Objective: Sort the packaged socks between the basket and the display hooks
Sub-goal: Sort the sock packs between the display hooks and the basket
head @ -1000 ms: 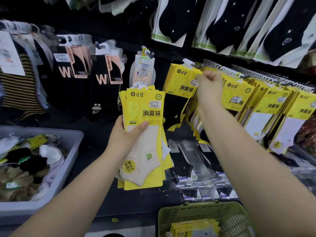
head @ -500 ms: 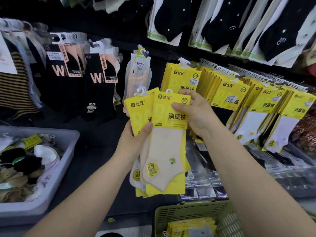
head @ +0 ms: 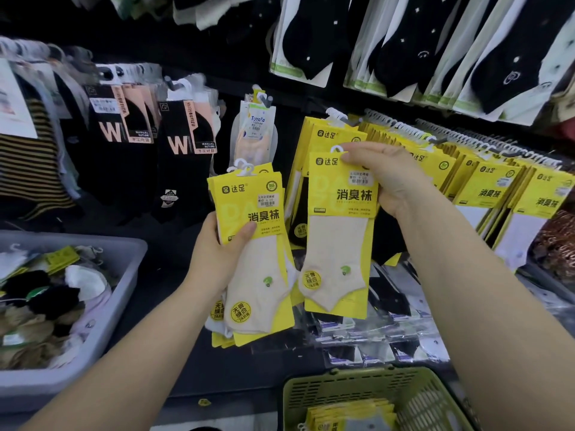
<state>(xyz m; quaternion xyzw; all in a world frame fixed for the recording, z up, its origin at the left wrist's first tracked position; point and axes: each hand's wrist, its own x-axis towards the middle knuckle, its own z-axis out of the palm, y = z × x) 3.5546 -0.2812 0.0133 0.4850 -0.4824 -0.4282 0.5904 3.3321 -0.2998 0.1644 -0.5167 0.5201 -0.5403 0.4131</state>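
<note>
R hand (head: 385,178) pinches single sock pack (head: 339,234) by top, hanger tab free for hook (head: 345,118); L hand (head: 224,253) clamps remaining stack (head: 255,259), thumb across front.

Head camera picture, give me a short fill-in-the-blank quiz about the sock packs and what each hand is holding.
1. The left hand grips a stack of sock packs whose cards are coloured ____.
2. The right hand holds ____ sock pack by its top.
3. The basket at the bottom is coloured ____.
4. The socks in both held packs are coloured ____.

Missing words: yellow; one; green; beige
</note>
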